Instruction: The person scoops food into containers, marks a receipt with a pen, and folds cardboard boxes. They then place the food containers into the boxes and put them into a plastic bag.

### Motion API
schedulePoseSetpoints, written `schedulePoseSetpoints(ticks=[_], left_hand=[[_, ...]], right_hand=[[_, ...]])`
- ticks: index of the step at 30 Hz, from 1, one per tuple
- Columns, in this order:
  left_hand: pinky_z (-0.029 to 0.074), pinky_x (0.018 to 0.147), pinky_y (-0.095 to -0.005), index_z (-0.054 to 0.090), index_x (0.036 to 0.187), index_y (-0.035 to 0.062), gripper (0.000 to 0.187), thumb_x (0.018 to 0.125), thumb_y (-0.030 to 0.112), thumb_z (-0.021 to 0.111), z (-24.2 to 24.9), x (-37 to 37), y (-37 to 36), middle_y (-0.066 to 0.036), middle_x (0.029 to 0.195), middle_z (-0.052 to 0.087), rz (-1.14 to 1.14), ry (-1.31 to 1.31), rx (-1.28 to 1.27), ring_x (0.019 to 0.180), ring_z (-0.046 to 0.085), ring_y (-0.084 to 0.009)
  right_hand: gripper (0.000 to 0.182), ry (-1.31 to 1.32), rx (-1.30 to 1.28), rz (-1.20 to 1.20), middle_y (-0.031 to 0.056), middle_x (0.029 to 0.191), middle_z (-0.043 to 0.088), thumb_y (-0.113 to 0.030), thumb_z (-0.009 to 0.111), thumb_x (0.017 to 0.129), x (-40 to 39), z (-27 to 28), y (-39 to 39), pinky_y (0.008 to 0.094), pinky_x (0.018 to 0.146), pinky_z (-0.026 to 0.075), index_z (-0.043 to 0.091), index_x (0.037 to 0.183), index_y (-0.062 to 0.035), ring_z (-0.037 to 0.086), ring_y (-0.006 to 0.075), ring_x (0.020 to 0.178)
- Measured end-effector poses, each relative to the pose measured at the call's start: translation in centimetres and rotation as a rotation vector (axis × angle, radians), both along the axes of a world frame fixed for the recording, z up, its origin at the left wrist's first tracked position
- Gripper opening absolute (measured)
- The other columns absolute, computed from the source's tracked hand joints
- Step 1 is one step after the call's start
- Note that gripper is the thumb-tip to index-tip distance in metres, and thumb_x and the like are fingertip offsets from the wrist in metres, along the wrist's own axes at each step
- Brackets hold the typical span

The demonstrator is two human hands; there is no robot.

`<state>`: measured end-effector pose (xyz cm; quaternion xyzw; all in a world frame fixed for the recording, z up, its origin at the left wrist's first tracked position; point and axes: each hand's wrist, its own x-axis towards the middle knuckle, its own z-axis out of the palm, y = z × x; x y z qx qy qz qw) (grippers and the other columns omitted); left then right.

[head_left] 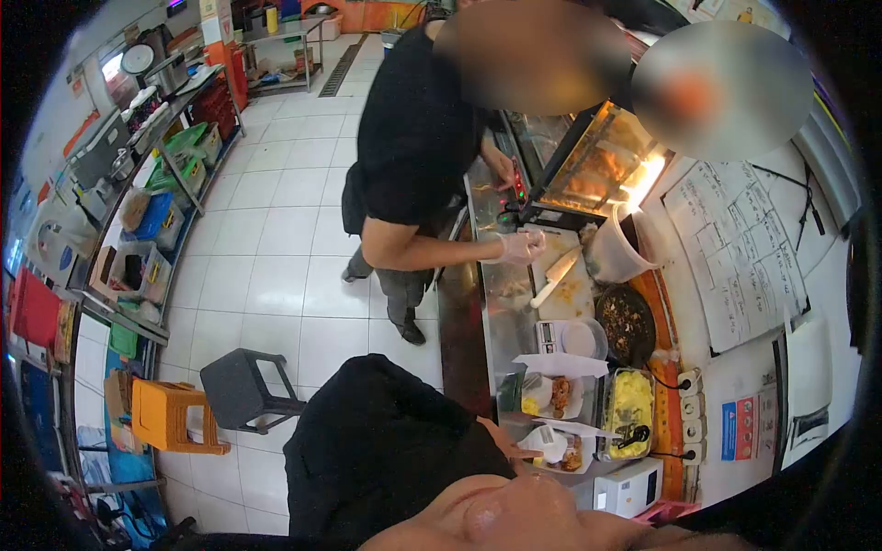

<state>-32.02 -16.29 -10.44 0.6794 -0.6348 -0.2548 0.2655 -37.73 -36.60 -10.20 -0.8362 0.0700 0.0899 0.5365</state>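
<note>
My left hand [511, 444] shows only in part past my black clothing, with stretched fingers at the near edge of an open takeaway box [570, 466]. Inside that box lie a white mound that looks like rice and a piece of browned food [571, 454]. A second open box [575, 404] beside it holds similar browned food and something yellow. Bare skin of my right arm [514, 519] fills the bottom edge, very close to the camera; its fingers are hidden. Beyond the boxes is a tray of yellow food [630, 404] with black tongs [630, 436] on it.
A person in a black shirt [404, 129] stands at the counter, one gloved hand near a knife [557, 275] on a cutting board. A digital scale [551, 336], a dark pan [625, 321], a white bucket [617, 250] and a lit display case [602, 161] line the counter. Stools [246, 387] stand behind.
</note>
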Motion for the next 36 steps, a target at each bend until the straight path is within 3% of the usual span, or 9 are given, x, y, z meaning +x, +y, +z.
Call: schedulePoseSetpoints(ticks=[8,10,12,16,20,23,28,32,36], left_hand=[[0.045,0.083,-0.0348,0.059,0.11,0.0049,0.033,0.089,0.03,0.059,7.0,9.1,6.7,-0.012,0.099,0.063,0.654,0.455,-0.851,0.095,0.058,-0.0208],[0.044,0.082,-0.0314,0.059,0.107,0.0037,0.036,0.091,0.035,0.055,4.2,12.7,6.8,-0.009,0.097,0.063,1.162,0.654,-0.871,0.089,0.057,-0.018],[0.045,0.079,-0.0312,0.059,0.106,0.0035,0.038,0.091,0.038,0.053,-0.9,16.6,6.2,-0.009,0.096,0.063,1.238,0.638,-0.843,0.086,0.057,-0.0175],[0.044,0.071,-0.0298,0.06,0.103,0.0033,0.036,0.094,0.036,0.049,-1.0,18.7,6.7,-0.003,0.087,0.06,1.304,0.585,-0.609,0.08,0.054,-0.0136],[0.044,0.074,-0.031,0.06,0.101,0.0002,0.05,0.093,0.047,0.045,1.2,19.6,8.2,-0.005,0.089,0.062,1.558,0.343,-0.49,0.085,0.055,-0.0169],[0.043,0.082,-0.0329,0.06,0.108,0.0028,0.064,0.092,0.059,0.035,-7.8,23.3,7.0,-0.01,0.103,0.062,1.098,0.801,-0.411,0.095,0.054,-0.0193],[0.039,0.092,-0.0379,0.05,0.129,0.0088,0.087,0.083,0.077,0.022,-3.5,19.0,6.7,-0.01,0.126,0.048,0.917,1.037,-0.08,0.105,0.048,-0.0206],[0.044,0.062,-0.0298,0.042,0.135,0.0143,0.075,0.088,0.07,0.024,-2.8,17.5,5.9,-0.007,0.112,0.051,0.901,1.18,0.081,0.075,0.051,-0.0133],[0.043,0.067,-0.0341,0.042,0.136,0.0214,0.05,0.097,0.05,0.03,-9.9,19.6,2.4,-0.007,0.11,0.053,0.71,0.824,-0.037,0.083,0.049,-0.0139]], right_hand=[[0.058,-0.144,0.087,-0.324,0.0099,0.085,0.061,-0.023,0.062,0.087,-3.0,1.0,-4.9,0.0262,0.059,0.048,0.04,0.136,-0.0035,0.058,0.0162,0.068],[0.059,-0.14,-0.011,-0.553,0.0125,0.09,0.061,-0.024,0.061,0.087,-2.9,2.2,-4.4,0.0274,0.063,0.048,0.038,0.136,-0.0018,0.058,0.0177,0.073],[0.064,-0.084,-0.115,-0.853,0.0179,0.101,0.061,-0.024,0.063,0.086,-2.5,4.4,-3.2,0.0303,0.071,0.049,0.035,0.137,0.0019,0.059,0.0213,0.081],[0.074,-0.245,-0.237,-0.902,0.0262,0.137,0.037,-0.025,0.064,0.085,-1.6,-18.3,-12.7,0.0383,0.096,0.038,0.025,0.141,0.0038,0.047,0.0333,0.116],[0.072,-0.022,-0.018,-0.936,0.0245,0.137,0.039,-0.026,0.063,0.085,0.9,-9.2,-3.8,0.0382,0.097,0.038,0.027,0.139,0.0048,0.047,0.0337,0.119],[0.069,-0.089,-0.239,-0.808,0.0266,0.135,0.041,-0.025,0.062,0.085,1.5,-12.3,-5.0,0.037,0.096,0.039,0.03,0.138,0.0058,0.049,0.0348,0.116],[0.063,-0.103,-0.342,-0.688,0.0283,0.132,0.043,-0.025,0.057,0.088,2.8,-18.6,-10.0,0.0361,0.096,0.039,0.034,0.134,0.009,0.05,0.036,0.115],[0.059,-0.063,-0.057,-0.843,0.03,0.127,0.048,-0.029,0.053,0.09,3.5,-13.3,-6.1,0.0382,0.094,0.04,0.038,0.131,0.0114,0.051,0.0382,0.112],[0.059,-0.268,-0.153,-0.825,0.0311,0.12,0.052,-0.032,0.05,0.091,4.9,-12.9,-4.9,0.0401,0.091,0.04,0.039,0.129,0.012,0.053,0.0401,0.107]])
